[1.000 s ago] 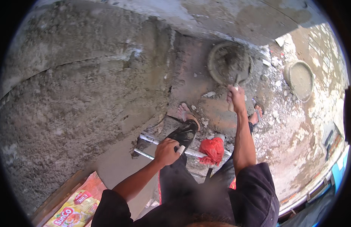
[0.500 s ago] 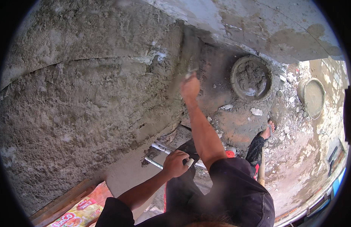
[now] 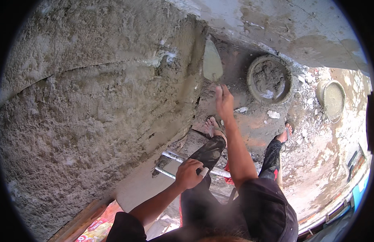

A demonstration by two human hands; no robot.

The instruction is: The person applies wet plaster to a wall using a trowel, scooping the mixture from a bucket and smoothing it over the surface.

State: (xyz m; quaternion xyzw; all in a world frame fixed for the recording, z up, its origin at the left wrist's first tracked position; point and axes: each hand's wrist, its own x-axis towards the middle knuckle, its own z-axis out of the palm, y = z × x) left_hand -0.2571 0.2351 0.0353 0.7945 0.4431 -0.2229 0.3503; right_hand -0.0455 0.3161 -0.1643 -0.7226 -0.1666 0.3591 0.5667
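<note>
Trowel (image 3: 212, 62) in right hand (image 3: 225, 104)

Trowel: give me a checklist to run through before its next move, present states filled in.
1. Trowel held in the right hand: ok.
2. Load on the trowel: cannot tell; no heap shows on its visible face.
3. Grey mix in the round tub: ok, a heap shows.
4. Left hand closed on the pale handle: ok; the rest is hidden.
5. Ground near the right foot free of rubble: not ok, chunks lie there.
</note>
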